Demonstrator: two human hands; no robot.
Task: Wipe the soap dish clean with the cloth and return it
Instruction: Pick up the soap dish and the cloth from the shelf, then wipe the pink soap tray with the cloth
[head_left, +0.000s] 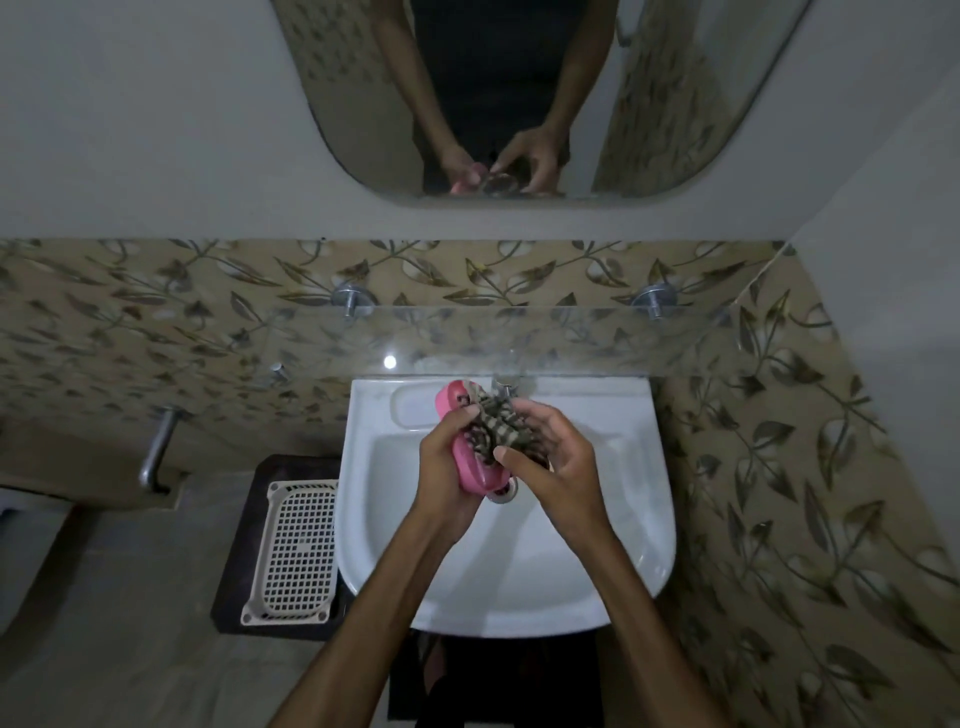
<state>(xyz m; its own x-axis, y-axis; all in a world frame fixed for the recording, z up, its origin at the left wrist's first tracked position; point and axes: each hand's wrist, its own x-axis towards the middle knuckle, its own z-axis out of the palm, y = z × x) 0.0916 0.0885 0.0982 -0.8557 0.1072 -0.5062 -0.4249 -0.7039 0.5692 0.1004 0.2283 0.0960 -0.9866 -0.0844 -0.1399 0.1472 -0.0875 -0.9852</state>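
A pink soap dish (467, 462) is held above the white sink (597, 545), tilted on its long edge. My left hand (447, 457) grips it from the left, thumb over its rim. A checked cloth (493, 423) is bunched inside the dish. My right hand (550, 457) holds the cloth, its fingers curled round it and pressing it into the dish. Part of the dish is hidden behind the cloth and my fingers.
A glass shelf (571, 332) on two metal pegs runs above the sink, under a mirror (509, 93). The tap (501, 387) sits at the sink's back, the drain (504, 491) below the dish. A beige perforated basket (296, 551) lies on the floor left of the sink, near a wall pipe (158, 447).
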